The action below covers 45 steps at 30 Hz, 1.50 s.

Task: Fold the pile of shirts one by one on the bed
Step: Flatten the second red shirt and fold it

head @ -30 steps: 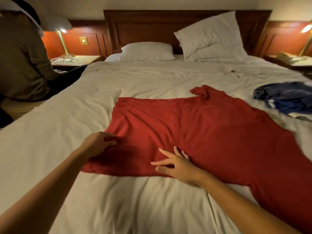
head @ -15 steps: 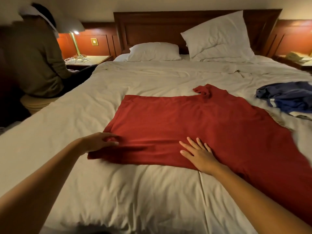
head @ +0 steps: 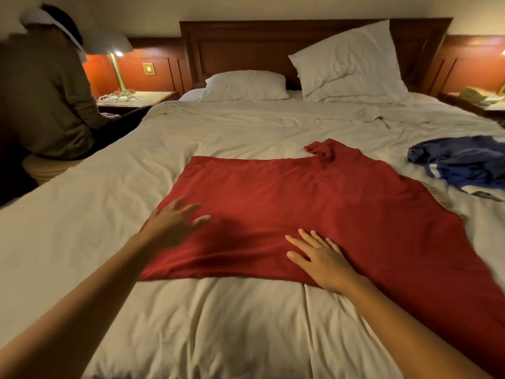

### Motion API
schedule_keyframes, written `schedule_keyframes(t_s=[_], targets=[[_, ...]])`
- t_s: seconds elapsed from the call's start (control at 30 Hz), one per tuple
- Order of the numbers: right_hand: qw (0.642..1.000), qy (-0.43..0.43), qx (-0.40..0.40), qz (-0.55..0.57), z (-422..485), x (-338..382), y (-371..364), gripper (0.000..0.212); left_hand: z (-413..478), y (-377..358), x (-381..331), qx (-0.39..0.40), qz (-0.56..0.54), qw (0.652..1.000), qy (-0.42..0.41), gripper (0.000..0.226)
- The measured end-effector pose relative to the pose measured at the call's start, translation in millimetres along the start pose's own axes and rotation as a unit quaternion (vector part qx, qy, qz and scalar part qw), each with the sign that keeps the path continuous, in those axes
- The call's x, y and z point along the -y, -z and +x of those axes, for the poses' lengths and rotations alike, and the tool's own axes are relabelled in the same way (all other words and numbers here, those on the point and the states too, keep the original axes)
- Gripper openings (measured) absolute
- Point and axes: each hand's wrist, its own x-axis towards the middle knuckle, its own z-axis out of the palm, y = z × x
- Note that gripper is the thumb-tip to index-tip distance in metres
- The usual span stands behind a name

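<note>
A red shirt point(head: 314, 212) lies spread flat across the white bed point(head: 218, 324), its bottom hem to the left and a crumpled sleeve at the far edge. My left hand point(head: 175, 222) is over the shirt's left hem with fingers spread and straight, slightly blurred. My right hand point(head: 319, 258) lies flat on the shirt's near edge, fingers straight and pressing the cloth. A crumpled blue shirt point(head: 464, 165) with white stripes lies at the right side of the bed.
Two white pillows point(head: 347, 61) lean at the wooden headboard. A person point(head: 46, 99) sits on the bed's left edge, back turned. A nightstand point(head: 131, 98) with a lamp and cables stands at the left, another nightstand point(head: 489, 101) at the right.
My left hand has let go of the shirt's left hem and opened its fingers over it. My right hand has slid along the near edge, flattening the cloth.
</note>
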Motion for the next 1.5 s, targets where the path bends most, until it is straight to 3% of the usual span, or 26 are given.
schedule_keyframes(t_s=[0.07,0.17,0.37,0.53,0.63,0.73,0.83,0.93,1.0,1.07,1.17,1.27,1.33,1.43,1.5], targets=[[0.998,-0.03,-0.016,-0.046,6.7,-24.7,3.9,0.099,11.6,-27.4,-25.7,-0.024,-0.052,0.997,-0.048,0.122],[0.992,-0.081,-0.035,-0.089,21.6,-62.1,9.3,0.109,34.5,-67.1,-60.5,0.008,-0.089,0.995,-0.04,0.123],[0.989,-0.105,-0.035,-0.1,66.8,-110.3,28.5,0.091,110.1,-98.2,-102.3,-0.008,-0.03,0.999,0.014,0.088],[0.993,-0.069,-0.07,-0.066,123.0,-151.3,43.9,0.075,188.1,-105.3,-113.2,-0.047,-0.01,0.998,0.039,0.084],[0.994,-0.085,-0.047,-0.058,177.1,-179.7,62.1,0.076,238.9,-106.9,-115.6,-0.061,-0.004,0.998,0.034,0.084],[0.994,-0.098,-0.029,-0.044,244.2,-205.9,75.1,0.064,285.7,-111.2,-117.0,-0.077,-0.002,0.997,0.028,0.081],[0.987,-0.101,-0.124,0.022,323.4,-230.9,86.2,0.052,323.5,-115.9,-116.2,-0.1,0.001,0.995,0.019,0.08],[0.937,-0.099,-0.296,0.159,389.7,-247.0,111.3,0.044,350.5,-119.5,-112.2,-0.137,-0.002,0.99,-0.005,0.082],[0.929,-0.13,-0.297,0.179,418.4,-260.1,126.1,0.05,363.0,-120.5,-111.4,-0.155,-0.008,0.988,-0.02,0.084],[0.95,-0.168,-0.235,0.122,435.5,-270.5,133.1,0.062,370.1,-121.5,-111.7,-0.164,-0.013,0.986,-0.025,0.083],[0.954,-0.213,-0.185,0.099,452.5,-281.4,142.9,0.058,372.2,-122.6,-113.0,-0.169,-0.016,0.985,-0.028,0.079],[0.89,-0.247,-0.269,0.272,453.5,-286.2,152.8,0.05,369.5,-120.6,-113.4,-0.17,-0.017,0.985,-0.03,0.082],[0.865,-0.243,-0.335,0.283,449.9,-286.1,153.7,0.043,368.1,-119.3,-114.2,-0.17,-0.017,0.985,-0.03,0.083],[0.898,-0.207,-0.35,0.168,440.4,-276.0,148.3,0.048,367.6,-119.1,-114.4,-0.173,-0.013,0.984,-0.028,0.081],[0.915,-0.13,-0.366,0.105,438.2,-264.4,150.4,0.05,367.5,-119.4,-114.6,-0.176,-0.011,0.984,-0.026,0.081]])
